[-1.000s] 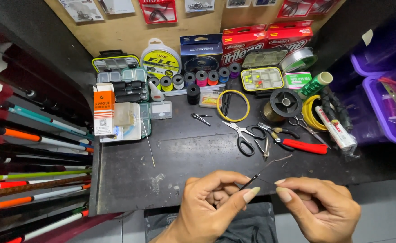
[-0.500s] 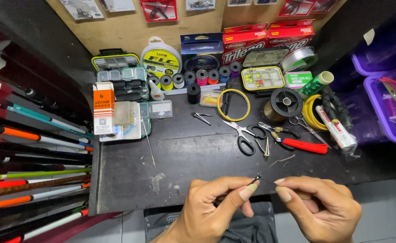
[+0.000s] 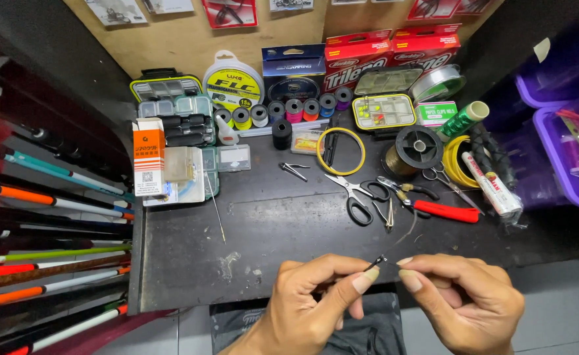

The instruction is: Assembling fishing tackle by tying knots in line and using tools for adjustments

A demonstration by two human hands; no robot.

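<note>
At the near edge of the black table (image 3: 191, 263), two bare hands meet over a tiny dark hook (image 3: 376, 262). The left hand (image 3: 315, 299) pinches the hook between thumb and forefinger, its tip pointing right. The right hand (image 3: 463, 296) has thumb and forefinger pressed together just right of the hook, seemingly on a thin line (image 3: 404, 240) that curves away toward the far side; the line is too fine to be sure. Beyond the hands lie black-handled scissors (image 3: 355, 197) and, to their right, red-handled pliers (image 3: 434, 205). A long needle (image 3: 216, 209) lies to the left, near a white and orange box (image 3: 148, 156). Spools of thread (image 3: 283, 112) stand in a row at the far side, with a yellow ring (image 3: 340, 151) near them. Rods (image 3: 52, 204) lie stacked along the left.
</note>
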